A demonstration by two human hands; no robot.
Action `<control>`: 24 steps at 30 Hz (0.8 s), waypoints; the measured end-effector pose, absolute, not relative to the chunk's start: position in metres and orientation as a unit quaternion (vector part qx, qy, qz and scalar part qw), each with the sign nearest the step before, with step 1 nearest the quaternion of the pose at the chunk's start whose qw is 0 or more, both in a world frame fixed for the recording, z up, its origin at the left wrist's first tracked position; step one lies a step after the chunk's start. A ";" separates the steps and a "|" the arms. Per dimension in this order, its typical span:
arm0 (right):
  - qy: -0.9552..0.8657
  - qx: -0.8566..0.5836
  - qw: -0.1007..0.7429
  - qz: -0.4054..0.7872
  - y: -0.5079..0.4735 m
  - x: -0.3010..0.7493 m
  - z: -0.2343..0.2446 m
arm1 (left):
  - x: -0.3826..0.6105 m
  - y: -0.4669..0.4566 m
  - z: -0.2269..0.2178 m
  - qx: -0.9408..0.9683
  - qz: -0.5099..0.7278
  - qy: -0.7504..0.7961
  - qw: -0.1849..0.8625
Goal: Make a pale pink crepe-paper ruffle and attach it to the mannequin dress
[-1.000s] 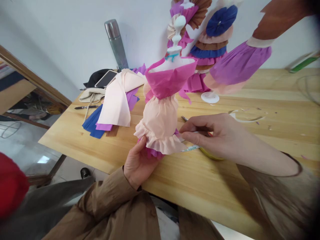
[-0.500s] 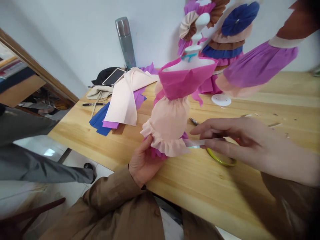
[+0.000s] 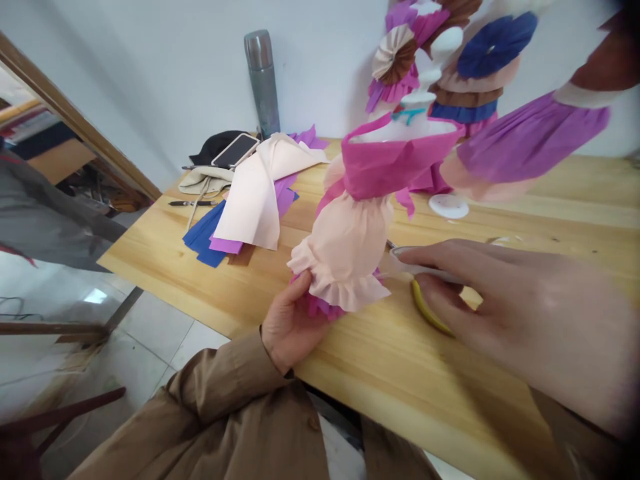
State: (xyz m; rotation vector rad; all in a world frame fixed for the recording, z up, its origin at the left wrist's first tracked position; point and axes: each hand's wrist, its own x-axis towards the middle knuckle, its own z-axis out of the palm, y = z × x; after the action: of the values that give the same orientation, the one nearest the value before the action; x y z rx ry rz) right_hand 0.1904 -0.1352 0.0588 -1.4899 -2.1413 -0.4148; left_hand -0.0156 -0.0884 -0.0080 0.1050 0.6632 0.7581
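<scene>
A small white mannequin wears a crepe-paper dress (image 3: 357,220), magenta on top, with a pale pink ruffled skirt below. My left hand (image 3: 293,320) is closed round the base of it, under the ruffle, near the table's front edge. My right hand (image 3: 480,293) reaches in from the right. Its fingers pinch a strip of clear tape (image 3: 417,267) right beside the skirt, and a yellow tape ring (image 3: 427,310) lies under the hand.
Sheets of pink, purple and blue crepe paper (image 3: 250,207) lie at the left of the wooden table (image 3: 400,373). Behind them are a phone (image 3: 235,150), a grey flask (image 3: 263,80) and a pen (image 3: 193,203). Other dressed mannequins (image 3: 450,87) stand behind. A person's sleeve (image 3: 45,220) shows at the far left.
My view has shifted left, so the dress sits further right in the frame. My right hand has moved closer to the camera, still holding tape at the skirt. The left hand keeps its grip.
</scene>
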 end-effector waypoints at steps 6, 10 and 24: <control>-0.758 -0.573 0.217 -0.224 -0.132 0.178 0.048 | -0.012 -0.089 0.002 0.000 0.371 0.309 0.876; -0.738 -0.589 0.249 -0.217 -0.127 0.175 0.034 | -0.013 -0.090 -0.002 0.022 0.372 0.286 0.883; -0.710 -0.612 0.305 -0.171 -0.125 0.179 0.017 | -0.021 -0.093 -0.009 0.088 0.361 0.227 0.900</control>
State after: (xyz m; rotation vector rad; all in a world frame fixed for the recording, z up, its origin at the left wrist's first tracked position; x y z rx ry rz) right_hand 0.1791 -0.1248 0.0172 -1.6201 -1.8791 -0.4530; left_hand -0.0207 -0.0933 -0.0085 0.1823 0.4695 0.7469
